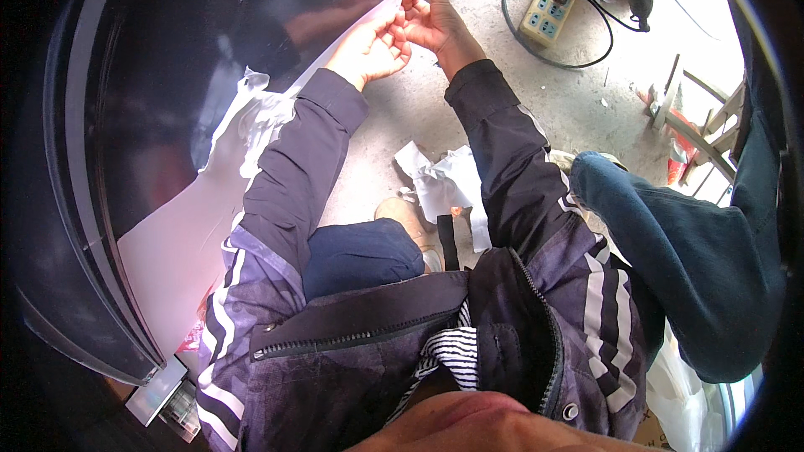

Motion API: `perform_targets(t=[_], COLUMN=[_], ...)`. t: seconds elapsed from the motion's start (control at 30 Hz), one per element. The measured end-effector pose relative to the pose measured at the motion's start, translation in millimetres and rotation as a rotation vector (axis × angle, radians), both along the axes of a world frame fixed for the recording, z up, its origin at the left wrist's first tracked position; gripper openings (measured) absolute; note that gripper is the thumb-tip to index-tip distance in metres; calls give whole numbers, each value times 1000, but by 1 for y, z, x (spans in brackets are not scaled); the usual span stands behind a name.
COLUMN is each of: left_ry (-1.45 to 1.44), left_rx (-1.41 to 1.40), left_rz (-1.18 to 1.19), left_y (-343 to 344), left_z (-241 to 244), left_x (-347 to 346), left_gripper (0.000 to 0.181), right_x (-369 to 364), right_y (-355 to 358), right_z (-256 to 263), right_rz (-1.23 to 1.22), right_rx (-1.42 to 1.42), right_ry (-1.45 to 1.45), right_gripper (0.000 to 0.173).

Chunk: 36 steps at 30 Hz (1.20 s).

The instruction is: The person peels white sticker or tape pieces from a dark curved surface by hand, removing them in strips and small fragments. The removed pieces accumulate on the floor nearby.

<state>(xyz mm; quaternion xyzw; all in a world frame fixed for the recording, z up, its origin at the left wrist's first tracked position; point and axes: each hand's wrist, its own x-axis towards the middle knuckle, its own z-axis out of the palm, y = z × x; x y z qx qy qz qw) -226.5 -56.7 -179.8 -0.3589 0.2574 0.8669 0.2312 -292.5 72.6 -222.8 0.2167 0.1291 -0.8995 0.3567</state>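
Observation:
A dark, glossy curved panel [157, 157] fills the left side, with a strip of white film [326, 53] along its lower edge. My right hand [433, 16] pinches the edge of the strip near its upper end with thumb and fingers. Beside it, my left hand [370, 47] lies palm up against the strip with its fingers curled; whether it grips the film is unclear. Further down, crumpled white film [260, 113] hangs on the panel above a smooth pinkish-white sheet [182, 232]. Torn white scraps [440, 182] lie on the floor between my arms.
A power strip [548, 10] with a black looped cord [610, 31] lies on the concrete floor at the upper right. A person's jeans-clad leg [678, 245] is close on my right. Beyond it stands a wooden frame [700, 132], perhaps a stool.

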Motion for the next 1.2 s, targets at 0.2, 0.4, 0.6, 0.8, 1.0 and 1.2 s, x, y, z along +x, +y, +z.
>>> perform_targets(t=[0.2,0.4,0.6,0.8,1.0,1.2], left_ry=[-22,-17,-8,-14,-6,-16], left_rx=[-13,-13,-6,-30,12,-11], left_rz=[5,23,16,29,-2,21], left_y=[7,1,6,2,3,0], left_z=[4,-3,1,-1,-2,-4], left_x=[-2,-1,-1,-1,-2,-4], left_gripper=[14,17,17,16,17,17], right_x=[-4,4,-4,4,-2,-1], right_y=[3,-2,0,1,3,0], right_z=[-7,-3,-8,0,-3,-10], right_rz=[-8,-62,-19,-19,-9,-7], right_rx=[-24,-45,-63,-94,-89,-165], right_ry=[16,79,-4,-24,-56,-4], right_gripper=[27,20,19,20,19,20])
